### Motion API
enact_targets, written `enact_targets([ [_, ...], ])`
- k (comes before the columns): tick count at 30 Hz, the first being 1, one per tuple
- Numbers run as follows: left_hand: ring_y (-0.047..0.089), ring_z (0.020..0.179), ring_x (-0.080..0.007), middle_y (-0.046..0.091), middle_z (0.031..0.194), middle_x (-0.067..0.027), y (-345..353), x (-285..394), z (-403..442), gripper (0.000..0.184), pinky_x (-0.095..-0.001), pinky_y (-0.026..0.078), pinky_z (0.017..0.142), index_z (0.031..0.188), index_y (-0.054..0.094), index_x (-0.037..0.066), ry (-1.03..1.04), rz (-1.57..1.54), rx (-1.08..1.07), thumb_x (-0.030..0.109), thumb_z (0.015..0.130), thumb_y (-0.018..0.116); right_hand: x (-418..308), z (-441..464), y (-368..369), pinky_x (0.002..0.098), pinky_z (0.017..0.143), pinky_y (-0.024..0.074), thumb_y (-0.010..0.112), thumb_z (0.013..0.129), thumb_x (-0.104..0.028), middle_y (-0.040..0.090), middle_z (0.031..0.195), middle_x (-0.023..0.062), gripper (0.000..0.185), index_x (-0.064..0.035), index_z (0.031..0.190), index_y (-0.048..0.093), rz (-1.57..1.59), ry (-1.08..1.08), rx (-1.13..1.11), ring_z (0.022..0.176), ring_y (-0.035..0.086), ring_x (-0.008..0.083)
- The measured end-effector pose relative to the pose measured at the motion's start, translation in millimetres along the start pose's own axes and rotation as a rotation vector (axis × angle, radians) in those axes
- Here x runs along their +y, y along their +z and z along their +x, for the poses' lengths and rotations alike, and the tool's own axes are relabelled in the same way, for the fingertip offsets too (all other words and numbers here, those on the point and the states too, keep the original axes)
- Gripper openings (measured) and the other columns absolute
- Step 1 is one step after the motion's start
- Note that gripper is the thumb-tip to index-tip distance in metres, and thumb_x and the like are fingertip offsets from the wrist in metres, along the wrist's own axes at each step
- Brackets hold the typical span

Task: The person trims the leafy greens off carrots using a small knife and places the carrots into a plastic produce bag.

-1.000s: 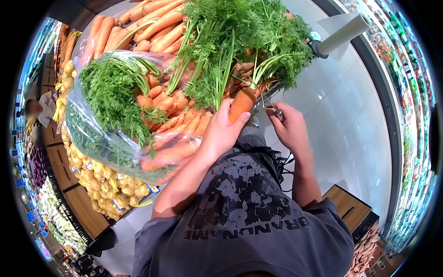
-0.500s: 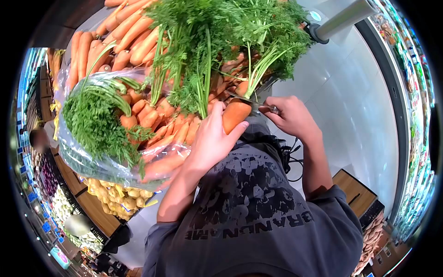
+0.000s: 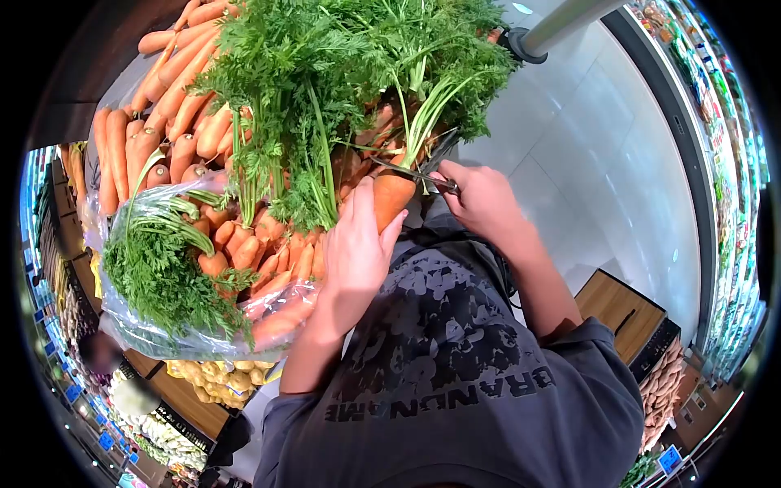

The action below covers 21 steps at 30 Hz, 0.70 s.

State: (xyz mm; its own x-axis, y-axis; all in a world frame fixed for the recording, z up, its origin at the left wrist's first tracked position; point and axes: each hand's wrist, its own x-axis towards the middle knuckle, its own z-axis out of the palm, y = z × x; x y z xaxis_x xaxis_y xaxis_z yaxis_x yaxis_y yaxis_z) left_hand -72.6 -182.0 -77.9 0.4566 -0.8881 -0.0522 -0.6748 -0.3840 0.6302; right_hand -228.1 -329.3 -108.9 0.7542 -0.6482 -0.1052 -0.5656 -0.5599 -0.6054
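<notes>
My left hand (image 3: 358, 248) is closed around a thick orange carrot (image 3: 394, 198), its crown pointing away from me. Long green stems (image 3: 423, 126) rise from that crown. In my right hand (image 3: 486, 199) is the handle of a knife (image 3: 427, 177), gripped in a fist. The thin blade lies across the top of the carrot, at the base of the stems. I cannot tell how deep it sits. Leafy carrot greens (image 3: 285, 89) hang just beyond my left hand, over piled carrots.
Trimmed carrots (image 3: 175, 98) are heaped at the back left. A clear plastic bag (image 3: 163, 333) with carrots and cut greens (image 3: 163, 276) lies at left. Bagged potatoes (image 3: 224, 378) sit below it. A metal post (image 3: 561, 28) stands at right, near a wooden crate (image 3: 622, 313).
My view has shifted, so the pile, carrot and both hands appear further left. The knife blade stays across the carrot's crown, and both grips are unchanged.
</notes>
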Motion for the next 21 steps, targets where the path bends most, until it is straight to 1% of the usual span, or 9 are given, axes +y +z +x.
enact_targets([
  [2, 0.066, 0.091, -0.0469, 0.064, 0.119, -0.0221, -2, -3, 2, 0.063, -0.0517, 0.055, 0.071, 0.137, 0.046, 0.002, 0.024, 0.053, 0.001, 0.022, 0.086, 0.078, -1, 5, 7, 0.0519, 0.062, 0.0475, 0.061, 0.096, -0.023, 0.064, 0.073, 0.0208, 0.015, -0.0076, 0.095, 0.061, -0.051, 0.024, 0.001, 0.071, 0.063, 0.0443],
  [3, 0.066, 0.091, -0.0469, 0.064, 0.119, -0.0221, -4, -2, 2, 0.063, -0.0517, 0.055, 0.071, 0.137, 0.046, 0.002, 0.019, 0.056, 0.005, 0.022, 0.086, 0.078, -1, 10, 11, 0.0519, 0.062, 0.0475, 0.061, 0.096, -0.023, 0.064, 0.073, 0.0208, 0.015, -0.0076, 0.095, 0.061, -0.049, 0.018, 0.0, 0.071, 0.063, 0.0443],
  [5, 0.067, 0.093, -0.0439, 0.062, 0.122, -0.0182, -12, 7, 1, 0.066, -0.0504, 0.055, 0.071, 0.138, 0.046, 0.003, 0.061, 0.139, -0.135, 0.019, 0.083, 0.079, 2, 22, 18, 0.0545, 0.068, 0.0543, 0.063, 0.092, -0.023, 0.069, 0.077, 0.0216, 0.018, -0.0091, 0.103, 0.063, -0.182, 0.088, -0.091, 0.077, 0.068, 0.0438],
  [6, 0.068, 0.096, -0.0409, 0.06, 0.127, -0.0157, -11, 23, -5, 0.07, -0.0494, 0.056, 0.072, 0.139, 0.046, 0.005, 0.092, 0.156, -0.113, 0.018, 0.08, 0.08, 11, 28, 28, 0.0545, 0.068, 0.0543, 0.063, 0.092, -0.023, 0.069, 0.077, 0.0216, 0.018, -0.0091, 0.103, 0.063, -0.177, 0.086, -0.09, 0.077, 0.068, 0.0438],
  [9, 0.068, 0.097, -0.04, 0.062, 0.125, -0.0153, -6, 32, 3, 0.068, -0.0499, 0.056, 0.073, 0.139, 0.046, 0.006, 0.143, 0.079, -0.035, 0.018, 0.081, 0.08, 26, 43, 42, 0.0534, 0.077, 0.0562, 0.064, 0.092, -0.029, 0.072, 0.09, 0.0236, 0.026, -0.0067, 0.106, 0.065, -0.135, 0.138, -0.165, 0.087, 0.07, 0.0428],
  [11, 0.068, 0.096, -0.0414, 0.063, 0.122, -0.0156, -1, 22, 5, 0.064, -0.0503, 0.055, 0.076, 0.138, 0.046, 0.007, 0.016, 0.09, -0.042, 0.019, 0.084, 0.078, 17, 46, 36, 0.0532, 0.078, 0.0564, 0.064, 0.092, -0.03, 0.072, 0.091, 0.0236, 0.028, -0.0053, 0.105, 0.066, -0.148, 0.152, -0.179, 0.086, 0.07, 0.0427],
  [14, 0.067, 0.097, -0.0437, 0.063, 0.12, -0.0166, -7, 11, 10, 0.06, -0.0512, 0.054, 0.077, 0.136, 0.047, 0.007, -0.015, 0.014, -0.018, 0.02, 0.086, 0.077, 24, 50, 33, 0.0521, 0.078, 0.0571, 0.066, 0.092, -0.035, 0.072, 0.089, 0.0232, 0.034, -0.001, 0.098, 0.069, -0.234, 0.179, -0.216, 0.086, 0.071, 0.042],
  [17, 0.065, 0.099, -0.0461, 0.063, 0.118, -0.0172, -12, 7, 12, 0.059, -0.0523, 0.053, 0.077, 0.135, 0.048, 0.009, -0.014, -0.01, 0.02, 0.019, 0.085, 0.078, 43, 49, 33, 0.0504, 0.078, 0.0577, 0.068, 0.091, -0.039, 0.071, 0.087, 0.0224, 0.04, 0.0012, 0.089, 0.069, -0.256, 0.125, -0.389, 0.086, 0.07, 0.0409],
  [21, 0.064, 0.098, -0.0465, 0.063, 0.118, -0.017, -12, 9, 13, 0.06, -0.0523, 0.052, 0.078, 0.135, 0.049, 0.009, -0.029, -0.032, 0.055, 0.019, 0.084, 0.079, 59, 47, 21, 0.0499, 0.079, 0.0576, 0.067, 0.092, -0.039, 0.07, 0.09, 0.0232, 0.04, 0.0014, 0.091, 0.069, -0.301, 0.065, -0.425, 0.09, 0.07, 0.0396],
])
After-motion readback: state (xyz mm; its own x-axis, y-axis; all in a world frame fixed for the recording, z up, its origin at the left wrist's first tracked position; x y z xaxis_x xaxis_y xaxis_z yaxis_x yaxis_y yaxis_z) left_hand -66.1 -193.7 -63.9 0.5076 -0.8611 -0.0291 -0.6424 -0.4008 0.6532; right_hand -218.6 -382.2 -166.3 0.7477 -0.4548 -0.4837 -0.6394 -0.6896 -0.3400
